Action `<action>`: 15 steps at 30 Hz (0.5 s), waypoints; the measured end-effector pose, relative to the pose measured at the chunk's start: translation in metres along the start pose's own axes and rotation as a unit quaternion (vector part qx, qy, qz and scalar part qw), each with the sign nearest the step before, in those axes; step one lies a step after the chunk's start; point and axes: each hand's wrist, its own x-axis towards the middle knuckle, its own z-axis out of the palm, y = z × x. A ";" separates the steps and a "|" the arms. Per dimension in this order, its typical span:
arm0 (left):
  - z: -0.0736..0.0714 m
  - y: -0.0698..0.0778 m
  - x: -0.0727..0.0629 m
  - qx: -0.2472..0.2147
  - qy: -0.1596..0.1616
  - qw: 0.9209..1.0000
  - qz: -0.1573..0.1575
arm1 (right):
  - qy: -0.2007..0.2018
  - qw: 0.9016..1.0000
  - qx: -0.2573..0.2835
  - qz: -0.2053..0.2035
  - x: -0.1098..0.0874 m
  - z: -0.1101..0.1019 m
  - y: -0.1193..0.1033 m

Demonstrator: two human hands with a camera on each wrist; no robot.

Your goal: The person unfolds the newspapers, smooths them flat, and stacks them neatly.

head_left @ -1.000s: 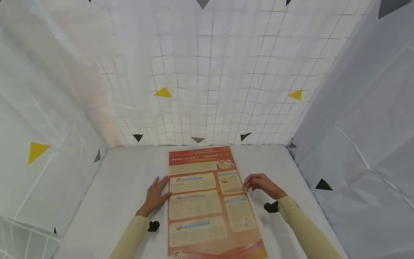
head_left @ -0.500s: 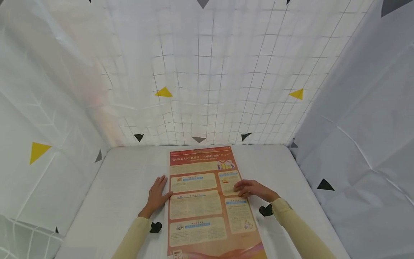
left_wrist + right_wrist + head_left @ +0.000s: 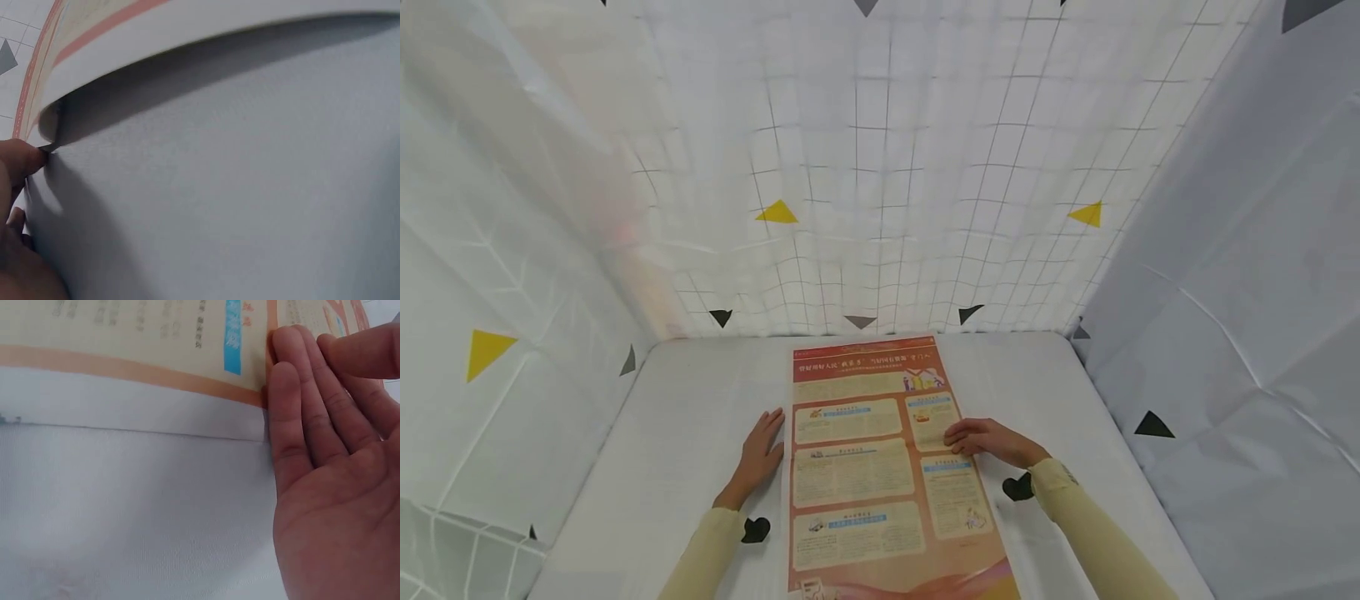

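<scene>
On the white table (image 3: 700, 400), your relaxed left hand (image 3: 761, 454) is flanking the newspaper (image 3: 853, 477) at nine o'clock; your straight-fingered right hand (image 3: 994, 442) is touching it at three, ideally pressing lightly

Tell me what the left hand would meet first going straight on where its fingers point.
Likely the left edge of the printed sheet: the left hand angles toward it in the head view, though fingertip height is unclear.

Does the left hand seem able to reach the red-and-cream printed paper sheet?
Probably yes: the left hand rests beside the sheet, whose left edge bows up, and nothing visible blocks it.
</scene>
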 end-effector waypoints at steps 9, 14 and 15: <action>0.001 -0.003 -0.004 -0.051 -0.001 0.997 -0.054 | -0.020 1.000 -0.002 -0.007 -0.001 -0.001 0.002; 0.001 -0.004 -0.004 -0.088 0.018 0.993 -0.080 | -0.014 1.000 0.000 -0.003 0.000 -0.003 0.004; 0.002 -0.004 -0.003 -0.096 0.019 0.991 -0.090 | -0.015 1.000 -0.001 -0.004 0.000 -0.003 0.005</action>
